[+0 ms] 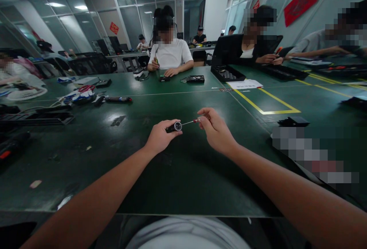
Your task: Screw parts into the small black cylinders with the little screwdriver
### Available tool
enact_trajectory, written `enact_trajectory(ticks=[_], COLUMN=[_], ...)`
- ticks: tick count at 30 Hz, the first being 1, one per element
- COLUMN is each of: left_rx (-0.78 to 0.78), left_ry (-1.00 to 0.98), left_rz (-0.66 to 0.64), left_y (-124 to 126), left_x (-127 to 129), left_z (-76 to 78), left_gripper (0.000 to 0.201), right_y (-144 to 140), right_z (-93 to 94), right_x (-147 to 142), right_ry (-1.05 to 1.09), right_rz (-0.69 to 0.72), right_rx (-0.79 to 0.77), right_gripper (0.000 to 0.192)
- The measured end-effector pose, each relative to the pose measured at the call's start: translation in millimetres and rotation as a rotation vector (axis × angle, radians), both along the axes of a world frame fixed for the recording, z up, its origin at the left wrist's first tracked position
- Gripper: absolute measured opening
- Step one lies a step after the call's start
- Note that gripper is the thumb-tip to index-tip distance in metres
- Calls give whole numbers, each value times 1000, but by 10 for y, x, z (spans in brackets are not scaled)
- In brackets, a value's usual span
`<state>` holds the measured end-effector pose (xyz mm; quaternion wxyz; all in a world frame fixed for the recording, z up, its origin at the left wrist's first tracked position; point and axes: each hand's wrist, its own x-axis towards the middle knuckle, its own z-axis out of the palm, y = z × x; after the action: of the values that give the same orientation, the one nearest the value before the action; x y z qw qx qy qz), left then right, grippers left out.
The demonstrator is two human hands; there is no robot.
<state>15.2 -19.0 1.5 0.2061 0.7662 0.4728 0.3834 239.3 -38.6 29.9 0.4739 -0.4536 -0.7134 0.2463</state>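
My left hand [162, 136] is wrapped round a short black cylinder [174, 127], whose round open end with a pale rim faces right and toward me. In my right hand [216, 130] is a small screwdriver [196, 121] with a red handle, pinched between thumb and fingers. Its thin metal shaft points left, and the tip is at or close to the cylinder's rim; I cannot tell whether it touches. Both hands are above the middle of the green table [177, 180]. Part of the cylinder is hidden by my left fingers.
A pen-shaped dark tool [118, 99] and a cluttered pile [78, 96] lie to the left. Across the table a person in a white shirt [172, 56] handles a small dark device. Black trays [228, 74] and yellow tape [281, 112] are at the right.
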Motion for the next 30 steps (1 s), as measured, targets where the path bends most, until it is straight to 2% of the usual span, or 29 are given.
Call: enact_trajectory(ticks=[2, 6, 10, 17, 21, 26, 30], left_rx=[-4, -4, -9, 4, -6, -9, -9], left_ry=[7, 21, 23, -6, 10, 0, -10], left_rz=[2, -7, -18, -1, -18, -8, 24], left_y=[0, -1, 5, 19, 9, 15, 37], left_x=[0, 9, 6, -3, 14, -14, -50], left_z=[3, 1, -16, -27, -21, -13, -12], left_gripper=[40, 41, 42, 41, 42, 41, 39], right_y=[-6, -56, -92, -103, -125, -126, -94], right_z=[8, 63, 99, 92, 114, 123, 90], right_x=[6, -4, -20, -12, -23, -38, -40], right_ry=[-5, -107, -179, -163, -200, -231, -208], right_rz=[34, 32, -16, 30, -1, 6, 46], right_rx=[-23, -3, 33, 32, 27, 36, 77], right_gripper=[18, 38, 32, 27, 37, 29, 13])
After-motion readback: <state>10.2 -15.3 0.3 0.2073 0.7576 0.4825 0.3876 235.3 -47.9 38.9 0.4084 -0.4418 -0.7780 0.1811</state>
